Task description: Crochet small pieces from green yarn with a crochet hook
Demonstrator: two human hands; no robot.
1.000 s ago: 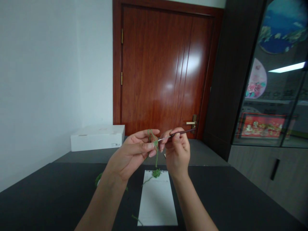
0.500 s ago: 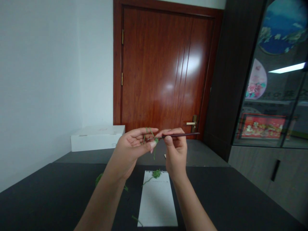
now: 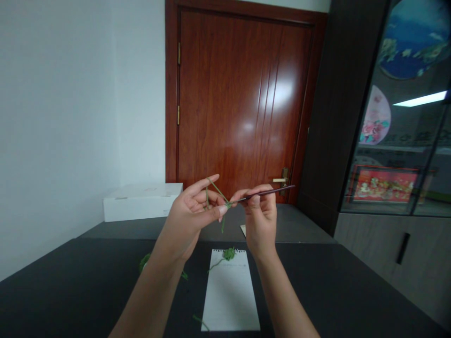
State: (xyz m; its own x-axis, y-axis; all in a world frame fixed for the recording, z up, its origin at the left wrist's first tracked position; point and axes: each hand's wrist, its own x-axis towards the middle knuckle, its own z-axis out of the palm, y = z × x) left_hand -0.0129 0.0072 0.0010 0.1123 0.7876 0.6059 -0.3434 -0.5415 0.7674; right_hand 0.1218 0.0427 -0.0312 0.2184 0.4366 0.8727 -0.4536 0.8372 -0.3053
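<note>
Green yarn [image 3: 218, 191] stretches taut from the spread fingers of the left hand [image 3: 192, 206], whose thumb steadies it at the tip of the crochet hook [image 3: 271, 190]. The right hand [image 3: 259, 213] pinches the hook pencil-style, high above the notepad [image 3: 229, 300].

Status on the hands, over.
Left hand holding green yarn across its fingers. Right hand gripping dark crochet hook, tip at the yarn. White spiral notepad below, untouched.
</note>
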